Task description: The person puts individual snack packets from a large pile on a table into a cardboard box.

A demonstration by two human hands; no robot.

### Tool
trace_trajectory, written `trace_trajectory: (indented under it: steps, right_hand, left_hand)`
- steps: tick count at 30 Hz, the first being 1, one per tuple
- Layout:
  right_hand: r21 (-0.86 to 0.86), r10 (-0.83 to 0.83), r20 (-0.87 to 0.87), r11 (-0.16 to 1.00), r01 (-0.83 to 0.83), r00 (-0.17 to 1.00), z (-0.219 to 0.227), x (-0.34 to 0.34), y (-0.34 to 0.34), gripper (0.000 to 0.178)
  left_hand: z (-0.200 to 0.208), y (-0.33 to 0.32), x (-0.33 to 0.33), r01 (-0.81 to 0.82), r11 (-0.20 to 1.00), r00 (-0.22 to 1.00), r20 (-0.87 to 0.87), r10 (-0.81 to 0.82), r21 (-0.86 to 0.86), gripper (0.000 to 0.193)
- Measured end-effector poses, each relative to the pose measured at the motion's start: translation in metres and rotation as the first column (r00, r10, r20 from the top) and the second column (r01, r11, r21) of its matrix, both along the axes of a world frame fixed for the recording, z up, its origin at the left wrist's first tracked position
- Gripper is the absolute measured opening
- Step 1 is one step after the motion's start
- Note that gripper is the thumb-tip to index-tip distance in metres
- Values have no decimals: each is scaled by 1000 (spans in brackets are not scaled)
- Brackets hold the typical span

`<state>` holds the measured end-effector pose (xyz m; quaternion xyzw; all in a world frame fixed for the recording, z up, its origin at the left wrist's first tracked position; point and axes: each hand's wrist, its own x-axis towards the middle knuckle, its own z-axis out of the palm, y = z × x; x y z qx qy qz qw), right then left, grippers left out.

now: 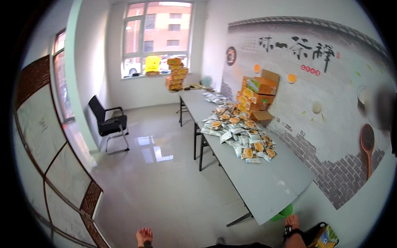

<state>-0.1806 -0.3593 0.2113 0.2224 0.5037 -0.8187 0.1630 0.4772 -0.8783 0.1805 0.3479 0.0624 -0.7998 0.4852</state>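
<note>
My left hand (144, 236) is low in the picture over the tiled floor, its fingers loosely apart and holding nothing. At the near end of a long grey table (271, 192), my right hand (292, 221) hangs beside a green bin (283, 212). Its fingers look loosely spread, with nothing in them. Neither hand touches the table. A heap of small white-and-orange packets (244, 134) covers the middle of the tabletop, well ahead of both hands.
Orange cardboard boxes (257, 93) are stacked behind the packets, against the mural wall. Another box stack (176, 75) stands near the window. A black chair (111, 121) stands at left, beyond a framed partition (62, 165). A dark bag with yellow (325, 236) lies beside my right arm.
</note>
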Motion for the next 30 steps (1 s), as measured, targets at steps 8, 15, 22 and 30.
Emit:
trace_trajectory:
  steps: [8, 15, 22, 30]
  right_hand:
    - [-182, 94, 3, 979, -92, 996, 69, -50, -225, 25]
    - [-276, 121, -12, 954, -119, 993, 97, -117, -372, 27]
    - [-307, 22, -2, 951, -21, 1000, 130, -178, -470, 20]
    - [-358, 38, -67, 932, -59, 997, 158, -222, -547, 22]
  left_hand:
    - [14, -28, 8, 25, 1000, 998, 63, -26, 16, 26]
    - [94, -145, -63, -147, 987, 981, 139, 137, 68, 25]
    - [184, -227, -151, -56, 977, 997, 40, 66, -207, 25]
    - [131, -320, -195, -92, 995, 996, 27, 91, 46, 21]
